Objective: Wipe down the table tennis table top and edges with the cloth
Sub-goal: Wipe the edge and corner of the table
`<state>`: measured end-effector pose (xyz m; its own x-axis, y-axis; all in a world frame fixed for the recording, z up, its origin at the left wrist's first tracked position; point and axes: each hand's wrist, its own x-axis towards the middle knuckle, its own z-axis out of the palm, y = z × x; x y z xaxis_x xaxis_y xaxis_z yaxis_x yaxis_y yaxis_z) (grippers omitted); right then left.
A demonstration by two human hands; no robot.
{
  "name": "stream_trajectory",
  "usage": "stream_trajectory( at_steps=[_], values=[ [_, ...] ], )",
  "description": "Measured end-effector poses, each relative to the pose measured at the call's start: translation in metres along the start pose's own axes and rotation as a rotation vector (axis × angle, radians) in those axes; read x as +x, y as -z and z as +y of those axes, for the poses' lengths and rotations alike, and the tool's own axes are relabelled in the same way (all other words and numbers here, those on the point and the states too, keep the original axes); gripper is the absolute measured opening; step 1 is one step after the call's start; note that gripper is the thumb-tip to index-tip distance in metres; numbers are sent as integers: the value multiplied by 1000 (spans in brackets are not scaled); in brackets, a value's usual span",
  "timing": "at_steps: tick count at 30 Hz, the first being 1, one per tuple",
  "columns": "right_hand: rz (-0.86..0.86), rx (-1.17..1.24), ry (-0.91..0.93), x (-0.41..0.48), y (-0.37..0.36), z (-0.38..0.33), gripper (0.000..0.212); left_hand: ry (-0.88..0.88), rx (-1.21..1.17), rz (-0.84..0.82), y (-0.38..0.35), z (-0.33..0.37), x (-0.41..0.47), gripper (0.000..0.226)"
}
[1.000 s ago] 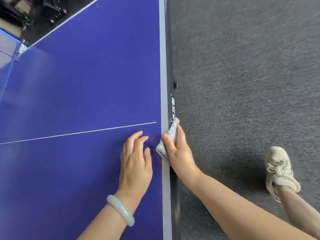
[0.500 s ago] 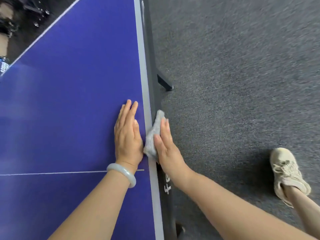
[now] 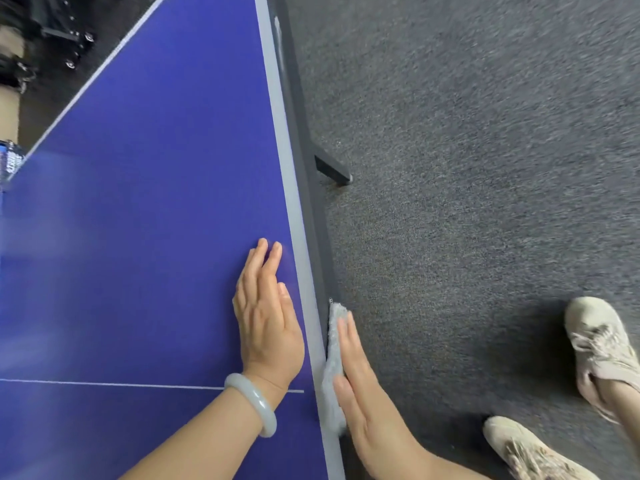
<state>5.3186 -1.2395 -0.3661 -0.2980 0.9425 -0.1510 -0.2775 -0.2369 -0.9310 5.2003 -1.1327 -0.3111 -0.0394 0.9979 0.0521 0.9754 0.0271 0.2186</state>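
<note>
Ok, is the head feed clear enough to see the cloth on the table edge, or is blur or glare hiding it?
Head view: the cloth and right hand read sharp against the side edge; motion blur smears the carpet at upper right; a pale sheen washes the table top at far left.

The right hand [image 3: 362, 389] covers much of the grey fuzzy cloth [image 3: 331, 351]. Only the cloth's top end and a thin inner strip show against the side edge of the blue tabletop [image 3: 138, 237], and how far it runs under the palm can't be told. The tabletop runs off the top, left and bottom edges. The nearer cream lace-up shoe [image 3: 526, 452] is clipped by the bottom edge. Top left, dark wheeled gear [image 3: 65, 32] is too blurred to identify. The print on the blue object [image 3: 10, 161] at the left edge is unreadable.
</note>
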Motion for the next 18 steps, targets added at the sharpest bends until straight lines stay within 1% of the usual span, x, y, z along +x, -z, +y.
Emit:
stream_trajectory(
  at_steps=[3,5,7,8,10,12,14,16,18],
  values=[
    [43,-66,75,85,18,-21,55,-1,18,-8,1,3,1,48],
    [62,-26,50,147,32,-36,52,3,37,-15,2,2,1,48],
    [102,19,17,183,36,-46,51,12,49,-21,2,2,1,48],
    [128,26,22,185,32,-46,51,18,52,-22,3,2,1,49],
    [161,-4,47,161,22,-39,51,25,49,-24,3,2,0,50],
    [144,-33,78,115,11,-25,53,20,35,-30,4,3,1,50],
    [97,-29,42,78,5,-15,55,8,35,-38,4,1,2,49],
    [72,-30,-14,78,8,-18,53,11,38,-48,3,-1,1,49],
    [64,-24,-52,110,18,-33,51,24,34,-63,4,0,2,50]
  ],
)
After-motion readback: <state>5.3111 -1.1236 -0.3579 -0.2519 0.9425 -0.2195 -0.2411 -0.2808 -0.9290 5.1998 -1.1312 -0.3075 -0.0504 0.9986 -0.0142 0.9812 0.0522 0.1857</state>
